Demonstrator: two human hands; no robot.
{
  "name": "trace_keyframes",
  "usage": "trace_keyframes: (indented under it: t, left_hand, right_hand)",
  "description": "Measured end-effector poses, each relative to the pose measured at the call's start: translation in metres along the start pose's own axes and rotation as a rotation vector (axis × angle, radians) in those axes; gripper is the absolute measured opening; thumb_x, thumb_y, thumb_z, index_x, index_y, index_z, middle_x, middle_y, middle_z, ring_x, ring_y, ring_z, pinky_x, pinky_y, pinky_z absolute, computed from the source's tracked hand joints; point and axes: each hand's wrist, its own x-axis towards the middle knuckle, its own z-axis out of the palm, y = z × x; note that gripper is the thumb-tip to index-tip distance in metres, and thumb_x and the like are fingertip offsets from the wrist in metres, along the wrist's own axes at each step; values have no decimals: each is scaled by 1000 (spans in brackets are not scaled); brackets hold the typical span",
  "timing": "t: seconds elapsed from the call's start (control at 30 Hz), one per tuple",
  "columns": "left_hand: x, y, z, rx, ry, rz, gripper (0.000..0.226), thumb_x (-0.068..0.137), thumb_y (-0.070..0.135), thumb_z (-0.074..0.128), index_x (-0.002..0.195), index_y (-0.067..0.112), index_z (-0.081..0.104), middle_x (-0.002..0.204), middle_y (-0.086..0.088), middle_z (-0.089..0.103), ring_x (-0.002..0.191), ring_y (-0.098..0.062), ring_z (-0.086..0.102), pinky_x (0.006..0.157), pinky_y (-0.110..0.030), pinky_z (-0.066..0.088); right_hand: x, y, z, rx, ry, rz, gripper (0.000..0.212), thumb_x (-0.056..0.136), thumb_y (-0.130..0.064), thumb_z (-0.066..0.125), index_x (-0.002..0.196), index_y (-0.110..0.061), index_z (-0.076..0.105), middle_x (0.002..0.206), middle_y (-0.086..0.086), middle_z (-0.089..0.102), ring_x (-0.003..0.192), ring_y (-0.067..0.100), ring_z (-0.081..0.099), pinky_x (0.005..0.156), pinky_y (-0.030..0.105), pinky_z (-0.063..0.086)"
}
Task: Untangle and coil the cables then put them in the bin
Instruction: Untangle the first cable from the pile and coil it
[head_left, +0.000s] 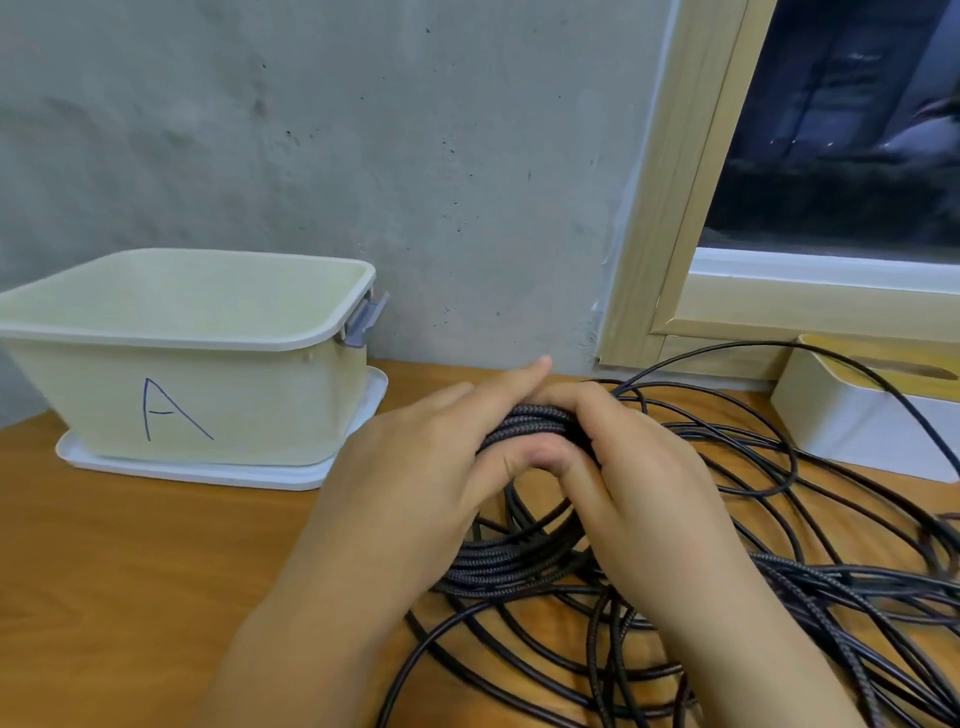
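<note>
Both hands meet at the top of a braided coil (524, 564) that stands on edge on the desk (156, 571), right of the bin (218, 400): the left hand (415, 467) holds the bundled turns with its thumb curled under and its forefinger stretched out, and the right hand (639, 483) grips the same bundle with curled fingers (582, 405). Loose black cables (779, 519) sprawl over the desk right of the bin, around and beneath the coil, one strand crossing a white box (857, 415). The bin, marked "A", stands on its lid (208, 470) against the wall.

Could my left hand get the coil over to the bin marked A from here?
Probably yes. The left hand grips the braided coil, the bin stands open beside it, and only bare table lies between.
</note>
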Motion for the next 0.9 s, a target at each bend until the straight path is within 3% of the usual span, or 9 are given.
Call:
trace_keyframes:
  t: [0.1,0.27,0.4,0.5,0.57,0.73,0.9]
  left_hand:
    - [-2,0,1,-29,43,69,47,87,65,24,134,62,26,91,13,60,85,-6,57,67,-29,48]
    - [-2,-3,6,-136,191,30,37,90,52,37,126,53,48,96,20,63,92,4,58,76,-13,44]
    - [-2,-7,3,-264,298,-39,32,88,52,42,118,56,52,105,31,61,97,12,56,79,-2,39]
    - [-1,-6,2,-425,408,-132,16,90,50,52,101,56,63,82,33,62,77,12,57,68,-1,39]
    - [-1,-4,1,-535,453,-185,21,85,47,49,98,55,64,67,29,58,62,9,53,60,-5,40]
    - [0,-5,-5,-583,363,-270,29,76,53,45,100,63,59,64,22,57,54,0,52,52,-11,45]
    - [-3,-11,-15,-366,150,-261,38,66,68,41,103,66,53,66,18,62,61,-4,60,58,-14,44]
  right_hand:
    - [1,1,-1,114,5,51,23,87,-60,38,109,-52,38,97,-29,59,97,-4,53,76,20,47]
    - [1,7,-5,196,-46,109,26,78,-61,42,102,-50,46,92,-28,60,90,-7,56,72,13,43]
    - [1,14,-4,198,-92,172,17,87,-43,54,100,-50,45,82,-21,61,87,-5,55,69,10,40]
    - [0,15,-4,224,-109,203,19,88,-41,53,98,-52,41,91,-28,59,90,-9,53,71,7,40]
    - [0,15,-4,249,-119,222,20,89,-42,50,102,-52,39,97,-38,52,91,-11,52,72,6,39]
    - [-2,15,0,189,-112,270,21,91,-46,37,111,-50,31,84,-15,61,85,-5,55,72,19,47]
    - [-2,18,1,87,-125,265,20,93,-45,36,110,-50,26,75,-14,57,77,-5,53,63,16,43]
